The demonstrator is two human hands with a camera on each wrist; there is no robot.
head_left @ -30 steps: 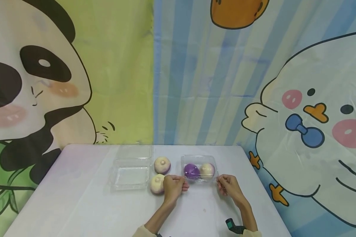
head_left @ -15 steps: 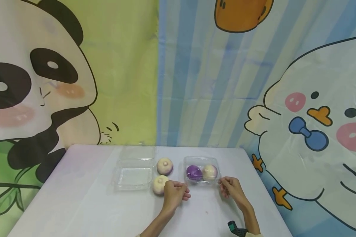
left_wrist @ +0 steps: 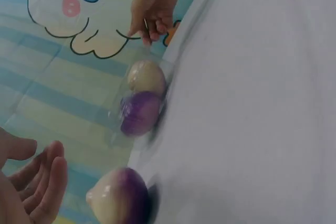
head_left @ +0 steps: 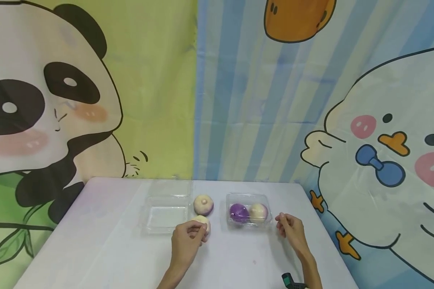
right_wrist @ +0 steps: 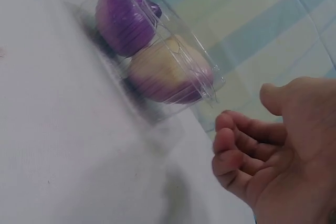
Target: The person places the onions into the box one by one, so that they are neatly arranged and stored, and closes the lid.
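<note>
White table [head_left: 238, 257] — clear box [head_left: 248, 197] between hands [head_left: 186, 243] [head_left: 293, 233]

Glossy plastic box [head_left: 248, 198] — smooth, shiny bulbs [head_left: 203, 205]

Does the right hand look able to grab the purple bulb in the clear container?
Probably not: the right hand is empty, but the clear container looks closed over the purple bulb, with the paler bulb between.

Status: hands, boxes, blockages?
Left hand empty, partly hiding nearer loose bulb in head view. Right hand empty, beside closed box, two bulbs inside. Other box open.
</note>
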